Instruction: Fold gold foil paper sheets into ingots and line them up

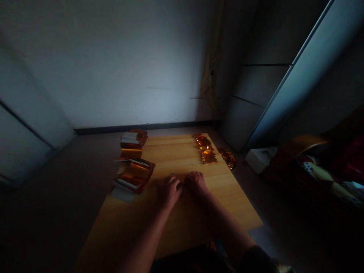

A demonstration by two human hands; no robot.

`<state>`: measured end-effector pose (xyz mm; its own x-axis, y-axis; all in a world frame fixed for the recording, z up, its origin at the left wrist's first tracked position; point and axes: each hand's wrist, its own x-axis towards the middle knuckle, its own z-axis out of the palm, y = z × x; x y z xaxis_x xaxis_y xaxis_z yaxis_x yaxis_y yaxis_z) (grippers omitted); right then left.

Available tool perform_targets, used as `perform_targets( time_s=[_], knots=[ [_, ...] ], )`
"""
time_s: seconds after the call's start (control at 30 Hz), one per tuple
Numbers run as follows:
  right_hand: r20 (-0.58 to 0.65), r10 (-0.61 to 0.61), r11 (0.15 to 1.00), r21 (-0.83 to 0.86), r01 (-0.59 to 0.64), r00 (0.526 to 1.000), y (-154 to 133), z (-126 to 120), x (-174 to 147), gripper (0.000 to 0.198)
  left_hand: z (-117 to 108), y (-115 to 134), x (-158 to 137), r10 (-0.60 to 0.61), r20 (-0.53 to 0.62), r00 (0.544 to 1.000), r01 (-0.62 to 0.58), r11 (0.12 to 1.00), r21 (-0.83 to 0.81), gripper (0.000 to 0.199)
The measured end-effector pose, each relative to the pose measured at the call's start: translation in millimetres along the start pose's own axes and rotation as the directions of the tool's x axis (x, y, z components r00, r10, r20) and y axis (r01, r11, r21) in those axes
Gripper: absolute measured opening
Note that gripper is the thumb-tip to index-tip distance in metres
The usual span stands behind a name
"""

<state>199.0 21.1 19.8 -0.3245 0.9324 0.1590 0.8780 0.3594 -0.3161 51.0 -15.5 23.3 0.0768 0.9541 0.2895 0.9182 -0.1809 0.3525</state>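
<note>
Both hands are close together over the middle of the wooden table. My left hand is closed, its fingers curled down toward the tabletop. Just right of it, my right hand is closed too, with bent fingertips. Whatever they pinch is hidden in the dim light. Left of my hands lies a near stack of shiny orange-gold sheets with white edges, its sides curling up. Behind it sits another stack of gold sheets. A row of crinkled gold foil pieces lies along the far right of the table.
On the floor past the table's right edge is a heap of gold foil pieces. A white box stands farther right, beside a dark wooden piece of furniture with cloth on it. A pale wall rises behind the table.
</note>
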Motion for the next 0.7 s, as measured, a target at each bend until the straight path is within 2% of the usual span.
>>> perform_targets(
  time_s=[0.13, 0.37, 0.7],
  knots=[
    [-0.026, 0.002, 1.0, 0.017, -0.002, 1.0, -0.2, 0.9, -1.7, 0.011, -0.3, -1.4, 0.0, -0.027, 0.021, 0.999, 0.026, 1.0, 0.009, 0.009],
    [-0.026, 0.007, 0.999, 0.045, -0.006, 1.0, -1.8, -0.7, -2.8, 0.011, 0.1, -3.9, -2.3, 0.011, -0.022, 1.0, -0.011, 1.0, -0.011, 0.016],
    [-0.038, 0.021, 0.999, 0.045, -0.019, 0.999, -2.9, 2.0, -2.8, 0.012, -2.5, -3.2, -3.4, 0.01, -0.011, 1.0, -0.01, 1.0, 0.004, 0.012]
  ],
)
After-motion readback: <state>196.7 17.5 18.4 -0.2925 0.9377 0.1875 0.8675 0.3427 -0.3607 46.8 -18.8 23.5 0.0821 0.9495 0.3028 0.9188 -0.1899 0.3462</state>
